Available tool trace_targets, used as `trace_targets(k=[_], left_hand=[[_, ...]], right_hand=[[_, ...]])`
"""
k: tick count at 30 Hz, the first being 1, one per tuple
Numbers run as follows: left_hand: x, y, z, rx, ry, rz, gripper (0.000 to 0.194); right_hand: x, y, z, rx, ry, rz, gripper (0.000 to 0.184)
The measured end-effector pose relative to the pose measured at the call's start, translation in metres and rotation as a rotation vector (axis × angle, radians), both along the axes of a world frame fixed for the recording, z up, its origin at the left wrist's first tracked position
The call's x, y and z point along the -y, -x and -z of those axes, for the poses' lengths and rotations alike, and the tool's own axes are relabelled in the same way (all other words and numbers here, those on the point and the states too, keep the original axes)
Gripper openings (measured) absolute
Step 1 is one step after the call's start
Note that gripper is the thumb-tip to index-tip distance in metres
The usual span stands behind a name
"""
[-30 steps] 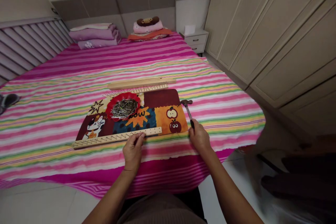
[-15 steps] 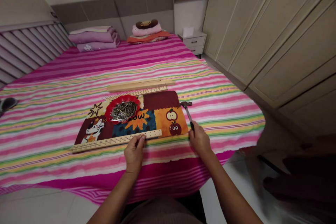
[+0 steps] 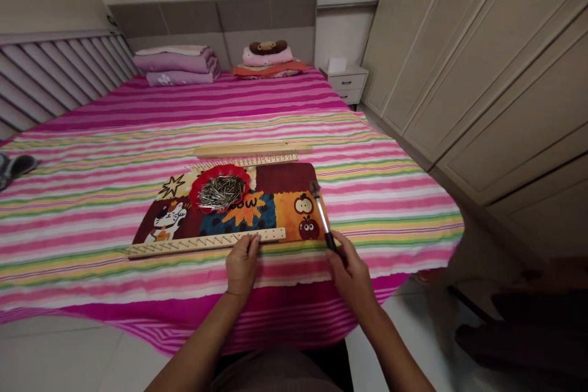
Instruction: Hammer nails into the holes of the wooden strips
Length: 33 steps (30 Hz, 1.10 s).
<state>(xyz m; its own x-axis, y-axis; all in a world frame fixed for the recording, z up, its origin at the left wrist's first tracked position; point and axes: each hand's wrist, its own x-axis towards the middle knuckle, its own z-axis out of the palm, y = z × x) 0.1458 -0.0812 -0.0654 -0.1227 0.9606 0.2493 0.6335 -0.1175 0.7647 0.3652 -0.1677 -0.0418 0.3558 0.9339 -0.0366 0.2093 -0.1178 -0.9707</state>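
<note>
Wooden pale nail-studded strip lies along six o'clock edge of cartoon-printed mat. Our left hand pinches strip's near edge; any nail between fingertips, we cannot tell. Our right hand grips black-handled metal hammer, angled over mat at four o'clock. Best we brace strip flat, keep fingertips low, tap squarely. Red scalloped bowl of silvery nails: ten o'clock. Second studded strip, plain plank: twelve.
</note>
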Motion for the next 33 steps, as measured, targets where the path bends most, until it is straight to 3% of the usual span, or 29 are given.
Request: trace_targets(k=[2,4,7,10,17,26,29,33], left_hand=[[-0.001,0.000,0.001,-0.017,-0.004,0.005,0.026],[-0.002,-0.001,0.001,-0.039,-0.003,0.006,0.027],[-0.001,-0.002,0.001,-0.046,0.002,0.011,0.027],[0.000,-0.003,0.000,-0.032,0.000,0.019,0.026],[0.001,-0.005,0.001,0.000,0.001,0.004,0.022],[0.001,-0.003,0.007,-0.033,-0.002,-0.007,0.024],[0.000,-0.003,0.008,-0.013,-0.015,0.007,0.023],[0.000,-0.003,0.009,0.000,-0.047,0.015,0.024]], right_hand=[[0.017,0.018,-0.013,-0.183,0.035,-0.127,0.046],[0.030,0.032,-0.023,-0.223,0.064,-0.245,0.043],[0.038,0.043,-0.032,-0.120,0.063,-0.373,0.038],[0.039,0.046,-0.038,-0.018,0.019,-0.409,0.039],[0.037,0.050,-0.052,0.019,0.015,-0.427,0.040],[0.034,0.049,-0.048,0.030,0.000,-0.442,0.038],[0.033,0.045,-0.052,0.038,-0.038,-0.382,0.040],[0.014,0.024,-0.050,0.135,-0.074,-0.196,0.045]])
